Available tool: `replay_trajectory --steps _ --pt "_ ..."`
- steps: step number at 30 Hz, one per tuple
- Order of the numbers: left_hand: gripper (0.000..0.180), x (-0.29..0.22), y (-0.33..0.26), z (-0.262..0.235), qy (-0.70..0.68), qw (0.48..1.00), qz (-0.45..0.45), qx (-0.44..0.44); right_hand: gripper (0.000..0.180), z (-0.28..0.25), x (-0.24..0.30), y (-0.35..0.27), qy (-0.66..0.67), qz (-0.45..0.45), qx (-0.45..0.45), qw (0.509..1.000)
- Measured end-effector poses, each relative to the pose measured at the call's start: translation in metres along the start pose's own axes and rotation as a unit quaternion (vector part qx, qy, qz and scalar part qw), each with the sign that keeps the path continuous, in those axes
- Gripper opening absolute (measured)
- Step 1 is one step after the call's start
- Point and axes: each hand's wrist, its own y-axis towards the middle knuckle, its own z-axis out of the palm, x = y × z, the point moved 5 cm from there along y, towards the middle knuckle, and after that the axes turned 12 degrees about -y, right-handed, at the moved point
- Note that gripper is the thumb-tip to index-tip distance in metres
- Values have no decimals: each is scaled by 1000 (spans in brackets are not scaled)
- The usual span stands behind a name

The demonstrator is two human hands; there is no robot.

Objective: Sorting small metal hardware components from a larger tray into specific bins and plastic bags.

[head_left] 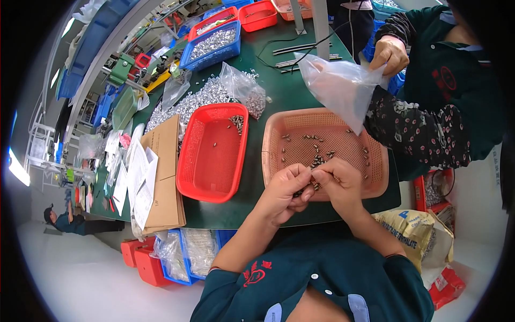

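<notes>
Over the near edge of a shallow salmon-pink plastic basket (272,140), my two hands meet with their fingertips close together. My left hand (284,194) is closed, with a few small dark metal parts (298,193) showing between its fingers. Thumb and fingers of my right hand (342,181) are pinched together beside the left thumb; whatever they grip is too small and covered to make out. More small metal cylinders (317,160) lie in a heap just beyond my fingers. Others are scattered in short groups around the basket floor.
Left of my hands stands a red basket (206,161) with a few metal parts in its far corner. Cardboard (163,177) and papers lie beside it. Shiny parts (201,94) are piled beyond. At right, a co-worker's hand (390,55) holds a clear plastic bag (340,80) over my basket.
</notes>
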Motion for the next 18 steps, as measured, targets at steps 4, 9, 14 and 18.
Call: replay_trajectory --steps 4,9,14,18 --pt "23 -2 -1 -5 -42 999 8 -24 6 -17 -7 2 -1 47 -76 996" --pt "27 -1 -3 -4 -55 998 23 -14 8 -18 25 2 -208 -86 -36 974" --pt "33 1 -2 4 -68 997 16 13 9 -6 7 -2 -7 39 20 999" --pt "34 1 -2 4 -54 998 14 26 8 -4 7 -2 1 50 21 999"
